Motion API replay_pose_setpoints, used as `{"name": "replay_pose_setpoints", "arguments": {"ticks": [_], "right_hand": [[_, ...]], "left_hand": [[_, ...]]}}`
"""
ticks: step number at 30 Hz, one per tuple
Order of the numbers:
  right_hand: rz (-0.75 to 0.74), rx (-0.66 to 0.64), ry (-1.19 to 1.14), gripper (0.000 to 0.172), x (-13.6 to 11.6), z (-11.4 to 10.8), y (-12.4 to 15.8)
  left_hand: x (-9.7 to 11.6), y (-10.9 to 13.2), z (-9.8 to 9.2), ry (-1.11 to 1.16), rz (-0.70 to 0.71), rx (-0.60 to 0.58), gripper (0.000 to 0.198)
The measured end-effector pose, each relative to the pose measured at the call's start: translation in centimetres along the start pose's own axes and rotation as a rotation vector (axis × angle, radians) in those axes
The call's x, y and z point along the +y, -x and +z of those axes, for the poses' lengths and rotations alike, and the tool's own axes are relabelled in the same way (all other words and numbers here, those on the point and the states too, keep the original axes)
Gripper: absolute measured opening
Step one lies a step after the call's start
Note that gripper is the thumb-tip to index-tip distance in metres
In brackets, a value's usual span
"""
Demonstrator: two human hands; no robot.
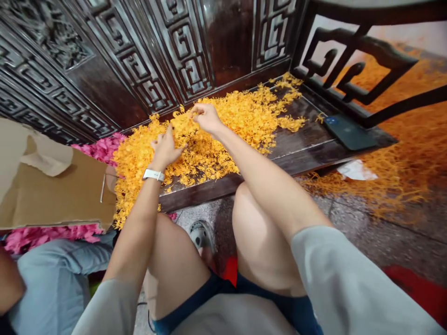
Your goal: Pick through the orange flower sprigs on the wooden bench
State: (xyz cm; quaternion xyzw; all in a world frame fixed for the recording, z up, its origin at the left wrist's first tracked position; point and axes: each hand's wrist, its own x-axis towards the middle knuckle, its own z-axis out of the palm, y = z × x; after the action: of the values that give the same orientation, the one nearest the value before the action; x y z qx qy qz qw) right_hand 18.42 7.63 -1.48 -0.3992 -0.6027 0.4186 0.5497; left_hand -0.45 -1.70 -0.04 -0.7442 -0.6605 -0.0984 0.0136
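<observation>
A big heap of small yellow curly-petalled pieces (244, 116), like artificial flower parts, covers much of a dark wooden bench seat (296, 144). Over the left part of this heap is my left hand (165, 148), palm down, thumb and index finger spread apart, a white watch band (153, 175) on its wrist. Just to its right, my right hand (206, 118) has its fingertips pinched together at the top of the heap. Whatever lies between those fingertips blends with the yellow pieces behind, so I cannot make it out.
A carved dark wood backrest (230, 42) rises behind the heap. A phone (351, 131) lies at the bench's right end. Orange strands (412, 153) pile beyond the armrest (377, 44). At left are a cardboard box (63, 195), pink petals (52, 235) and another person's leg (52, 284).
</observation>
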Motion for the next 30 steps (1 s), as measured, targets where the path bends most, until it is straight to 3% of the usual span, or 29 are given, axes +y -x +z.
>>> {"name": "replay_pose_setpoints", "arguments": {"ticks": [3,7,13,17,19,24,28,30], "right_hand": [[0.031,0.074,-0.051,0.023,0.0,-1.5,-0.3],[0.023,0.166,-0.028,0.030,0.3,-3.0,-0.4],[-0.024,0.185,0.105,0.031,0.6,-4.1,-1.2],[0.077,0.376,-0.008,0.034,0.8,-5.2,-1.6],[0.092,0.402,-0.032,0.035,0.6,-5.4,-1.4],[0.036,0.094,0.106,0.022,-0.2,-4.8,0.0],[-0.031,-0.161,0.373,0.034,-0.4,-5.1,1.0],[-0.036,-0.298,0.477,0.030,-0.7,-5.4,1.4]], "left_hand": [[-1.5,-1.0,1.6,-0.042,-0.021,-0.030,0.060],[-3.5,-0.9,1.9,-0.087,-0.075,0.064,0.037],[-5.5,-2.0,1.8,-0.112,-0.155,0.101,0.022],[-6.5,-1.7,2.0,-0.144,-0.180,0.098,0.020],[-7.0,-1.1,2.1,-0.145,-0.195,0.088,0.018],[-7.9,0.1,2.1,-0.083,-0.279,0.099,0.018],[-8.3,-0.2,1.2,0.148,-0.457,0.131,0.025],[-8.6,-0.6,0.7,0.249,-0.505,0.186,0.026]]}}
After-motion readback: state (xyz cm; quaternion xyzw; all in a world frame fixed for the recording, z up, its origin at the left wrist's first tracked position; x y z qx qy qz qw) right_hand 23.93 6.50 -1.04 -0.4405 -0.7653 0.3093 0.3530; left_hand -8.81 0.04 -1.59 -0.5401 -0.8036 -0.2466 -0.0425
